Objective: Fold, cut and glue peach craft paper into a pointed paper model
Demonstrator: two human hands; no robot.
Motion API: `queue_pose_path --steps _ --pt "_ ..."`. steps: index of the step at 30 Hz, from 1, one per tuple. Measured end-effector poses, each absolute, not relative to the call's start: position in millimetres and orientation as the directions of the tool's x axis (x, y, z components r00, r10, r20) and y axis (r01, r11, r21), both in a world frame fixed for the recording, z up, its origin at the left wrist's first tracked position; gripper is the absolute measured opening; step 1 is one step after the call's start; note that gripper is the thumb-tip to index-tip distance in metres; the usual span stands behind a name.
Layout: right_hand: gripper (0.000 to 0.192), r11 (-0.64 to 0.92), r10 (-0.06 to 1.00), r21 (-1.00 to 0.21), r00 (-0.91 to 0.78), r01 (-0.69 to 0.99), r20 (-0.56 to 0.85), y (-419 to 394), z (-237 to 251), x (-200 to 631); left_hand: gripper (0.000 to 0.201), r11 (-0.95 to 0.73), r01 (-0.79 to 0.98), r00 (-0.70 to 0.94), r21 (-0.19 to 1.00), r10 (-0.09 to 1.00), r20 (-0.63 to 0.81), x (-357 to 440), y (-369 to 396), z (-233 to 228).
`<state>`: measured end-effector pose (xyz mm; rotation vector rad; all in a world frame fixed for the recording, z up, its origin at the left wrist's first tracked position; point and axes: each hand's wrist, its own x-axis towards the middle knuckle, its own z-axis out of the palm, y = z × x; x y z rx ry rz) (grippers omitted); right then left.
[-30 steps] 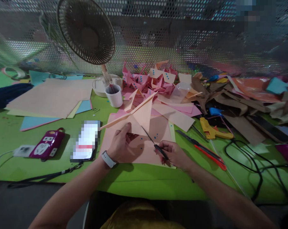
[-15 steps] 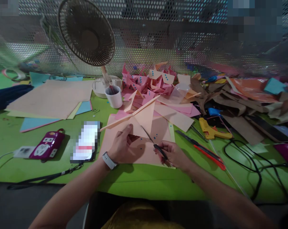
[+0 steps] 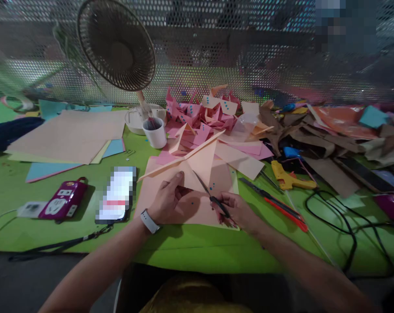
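The folded peach paper (image 3: 197, 163), just in front of the pink paper pile (image 3: 200, 117), has barely shifted since a second ago; the left hand (image 3: 167, 198) still pinches its lower edge; the right hand (image 3: 237, 211), closed on the scissors (image 3: 213, 198), has edged the blades slightly further in, so the cut seems underway.

Left hand (image 3: 167, 198) holds peach paper (image 3: 201, 160), right hand (image 3: 237, 210) works scissors (image 3: 213, 198)

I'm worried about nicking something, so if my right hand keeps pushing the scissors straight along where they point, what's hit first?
Probably the folded peach paper that your left hand holds; the scissors in your right hand point up-left into it.
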<state>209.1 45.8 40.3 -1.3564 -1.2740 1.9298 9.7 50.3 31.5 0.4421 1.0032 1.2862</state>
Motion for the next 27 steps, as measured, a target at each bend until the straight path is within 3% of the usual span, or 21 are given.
queue_pose_path --steps 9,17,27 --pt "0.053 -0.440 0.789 -0.892 -0.428 0.108 -0.441 44.5 28.7 211.4 0.039 0.297 -0.593 -0.037 0.748 0.919 -0.393 12.5 49.7 37.3" --pt "0.050 -0.450 0.788 -0.890 -0.435 0.077 -0.436 45.1 39.0 210.5 0.045 0.352 -0.458 -0.063 0.817 0.903 -0.425 13.0 46.8 30.5" --pt "0.049 -0.440 0.800 -0.895 -0.424 0.067 -0.425 42.5 31.5 210.3 0.048 0.330 -0.484 -0.032 0.811 0.919 -0.393 14.5 45.7 37.4"
